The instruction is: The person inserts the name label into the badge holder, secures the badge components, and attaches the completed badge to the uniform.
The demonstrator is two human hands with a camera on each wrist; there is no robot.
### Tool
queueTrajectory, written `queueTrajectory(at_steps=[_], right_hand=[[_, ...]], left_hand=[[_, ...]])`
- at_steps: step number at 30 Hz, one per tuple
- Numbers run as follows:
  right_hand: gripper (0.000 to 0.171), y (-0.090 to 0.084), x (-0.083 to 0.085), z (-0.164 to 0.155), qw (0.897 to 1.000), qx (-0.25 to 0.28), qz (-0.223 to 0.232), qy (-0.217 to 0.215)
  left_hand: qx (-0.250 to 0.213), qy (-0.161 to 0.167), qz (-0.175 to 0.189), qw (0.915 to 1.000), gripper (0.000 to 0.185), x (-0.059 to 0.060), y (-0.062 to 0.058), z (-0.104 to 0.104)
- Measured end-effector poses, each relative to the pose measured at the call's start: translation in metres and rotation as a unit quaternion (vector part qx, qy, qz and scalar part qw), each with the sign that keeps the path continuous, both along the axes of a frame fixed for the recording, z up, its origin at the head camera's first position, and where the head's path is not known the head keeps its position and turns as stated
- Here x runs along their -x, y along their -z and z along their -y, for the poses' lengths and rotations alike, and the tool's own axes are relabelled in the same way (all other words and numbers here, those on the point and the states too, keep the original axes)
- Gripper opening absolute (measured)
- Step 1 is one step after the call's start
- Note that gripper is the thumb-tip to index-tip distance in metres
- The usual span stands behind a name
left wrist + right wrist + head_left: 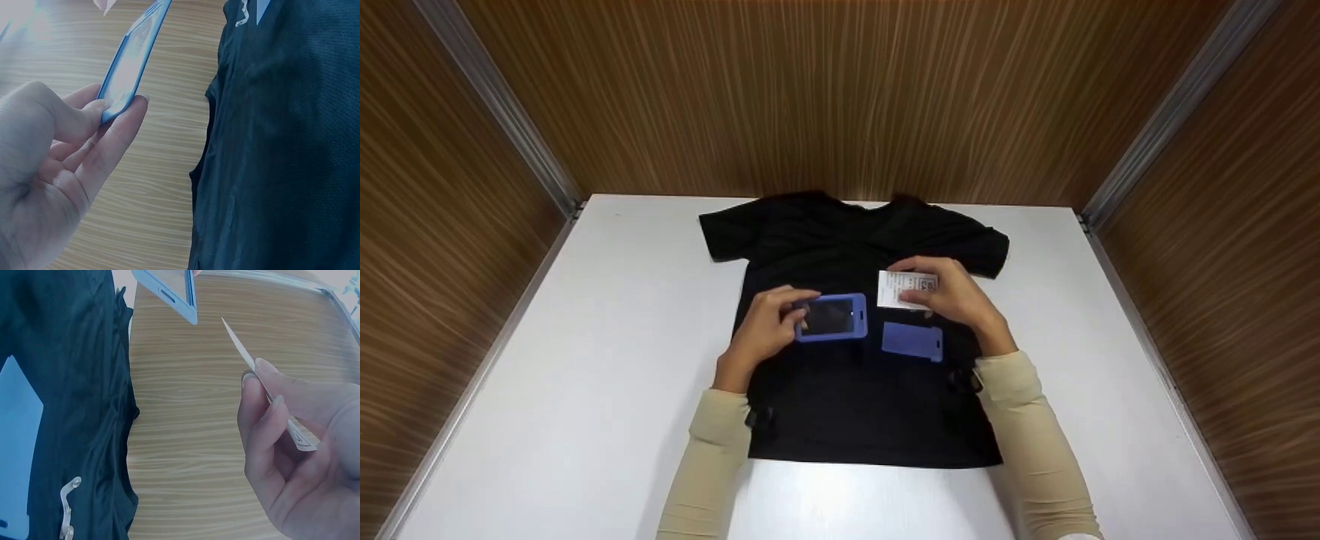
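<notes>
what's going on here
A person is handling two flat pieces over a black T-shirt spread on a white table. The left hand grips one end of a blue frame, while the right hand pinches a white printed card. The frame and card are both held up, with a gap between them. A separate blue panel lies on the shirt, touched by neither hand.

A Wood-Panelled Work Booth

Dark striped wood-grain panels rise behind and on both sides of a white bench; silver metal strips line the back corners. Which larger premises hold it, a workshop, lab or shop, cannot be told from these views.
</notes>
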State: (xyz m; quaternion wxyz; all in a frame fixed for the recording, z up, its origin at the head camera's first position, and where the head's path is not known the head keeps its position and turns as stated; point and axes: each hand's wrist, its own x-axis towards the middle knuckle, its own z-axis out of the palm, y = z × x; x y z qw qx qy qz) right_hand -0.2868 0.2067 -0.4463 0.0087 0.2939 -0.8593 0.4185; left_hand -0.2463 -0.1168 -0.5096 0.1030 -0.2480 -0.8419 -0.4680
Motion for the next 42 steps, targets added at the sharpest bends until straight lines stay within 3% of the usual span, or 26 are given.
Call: queueTrajectory(at_steps=[31,42], right_hand=[[0.030,0.010,-0.007,0.049,0.999,-0.024,0.018,-0.020],[0.031,0.016,-0.010,0.064,0.998,-0.039,-0.023,-0.044]], left_hand=[[-0.004,0.004,0.008,0.9999,0.036,0.000,-0.002,-0.004],[0.003,-0.004,0.011,0.9999,0.034,-0.001,-0.005,-0.006]])
